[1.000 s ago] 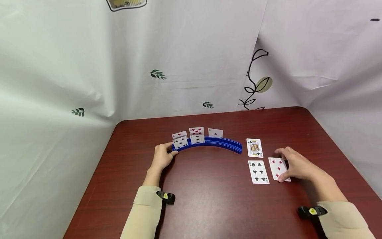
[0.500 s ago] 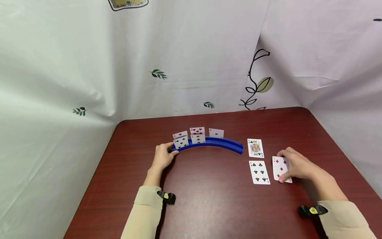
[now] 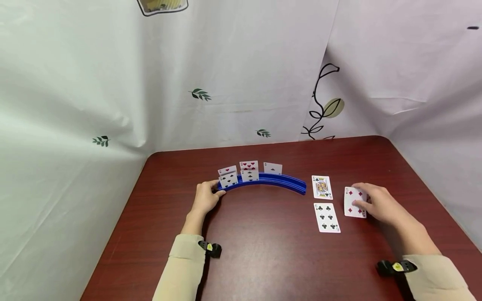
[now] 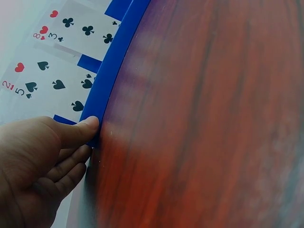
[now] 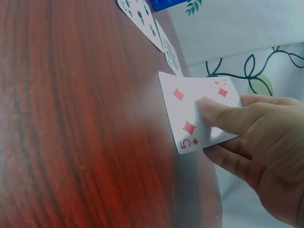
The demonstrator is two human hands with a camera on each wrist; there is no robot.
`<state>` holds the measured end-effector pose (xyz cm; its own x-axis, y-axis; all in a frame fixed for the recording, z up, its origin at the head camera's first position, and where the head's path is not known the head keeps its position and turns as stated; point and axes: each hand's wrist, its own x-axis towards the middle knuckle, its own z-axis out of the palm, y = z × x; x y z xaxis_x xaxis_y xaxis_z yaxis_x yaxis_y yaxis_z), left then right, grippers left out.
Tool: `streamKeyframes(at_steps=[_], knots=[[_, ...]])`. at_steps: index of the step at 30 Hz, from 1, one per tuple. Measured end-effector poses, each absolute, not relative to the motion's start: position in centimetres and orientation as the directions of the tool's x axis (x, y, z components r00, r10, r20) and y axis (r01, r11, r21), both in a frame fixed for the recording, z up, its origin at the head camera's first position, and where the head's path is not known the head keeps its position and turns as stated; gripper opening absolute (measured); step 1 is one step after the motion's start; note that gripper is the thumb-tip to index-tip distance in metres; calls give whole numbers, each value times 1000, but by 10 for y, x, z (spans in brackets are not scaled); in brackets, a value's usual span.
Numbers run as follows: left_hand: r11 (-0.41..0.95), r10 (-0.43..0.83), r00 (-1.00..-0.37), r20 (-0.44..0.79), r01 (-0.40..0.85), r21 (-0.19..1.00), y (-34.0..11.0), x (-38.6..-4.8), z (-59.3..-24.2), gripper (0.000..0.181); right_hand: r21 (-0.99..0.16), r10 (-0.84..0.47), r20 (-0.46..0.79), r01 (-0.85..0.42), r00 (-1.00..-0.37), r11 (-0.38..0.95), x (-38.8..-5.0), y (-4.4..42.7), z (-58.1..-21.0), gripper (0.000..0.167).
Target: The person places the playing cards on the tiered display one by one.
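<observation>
A curved blue card holder (image 3: pixel 284 181) stands on the table with several playing cards upright in it. At its left end my left hand (image 3: pixel 205 198) pinches the holder, thumb on the front edge. Nearest that hand are the five of spades (image 4: pixel 54 85) and, behind it, the two of hearts (image 4: pixel 16 71). Further along come the three of clubs (image 4: pixel 85 29) and the eight of hearts (image 3: pixel 248 165). My right hand (image 3: pixel 381 203) holds the five of diamonds (image 5: pixel 187 111) between thumb and fingers, lifted and tilted above the table in the right wrist view.
Left of the right hand, a king of clubs (image 3: pixel 321 187) and a six of clubs (image 3: pixel 326 218) lie face up on the dark red table (image 3: pixel 263 255). A single card (image 3: pixel 273 168) stands in the holder's middle. White sheeting (image 3: pixel 241 75) encloses the table's back and sides.
My right hand has picked the five of diamonds up off the table, drawing it slightly right and raising it. My left hand has stayed on the holder.
</observation>
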<state>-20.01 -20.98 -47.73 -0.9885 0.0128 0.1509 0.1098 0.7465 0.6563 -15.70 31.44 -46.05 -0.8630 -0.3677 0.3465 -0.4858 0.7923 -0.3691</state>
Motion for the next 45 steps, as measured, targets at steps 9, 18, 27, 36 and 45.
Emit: streamKeyframes(at_steps=[9,18,27,36,45], knots=[[750,13,-989,147,107,653,-210,-201,-478,42,-378,-286,486,-494,-826,783,-159,311,-458,30],[753,10,-991,134,96,651,-210,-200,-479,43,-382,-212,538,-460,-816,801,-163,304,-449,22],[756,12,-990,142,102,646,-210,-200,-478,43,-378,-200,621,-513,-758,771,-171,290,-446,21],[756,18,-990,141,106,646,-211,-200,-480,44,-388,-206,630,-534,-748,751,-179,272,-441,20],[755,40,-989,143,124,644,-211,-202,-480,42,-392,-225,634,-557,-740,732,-185,258,-439,19]])
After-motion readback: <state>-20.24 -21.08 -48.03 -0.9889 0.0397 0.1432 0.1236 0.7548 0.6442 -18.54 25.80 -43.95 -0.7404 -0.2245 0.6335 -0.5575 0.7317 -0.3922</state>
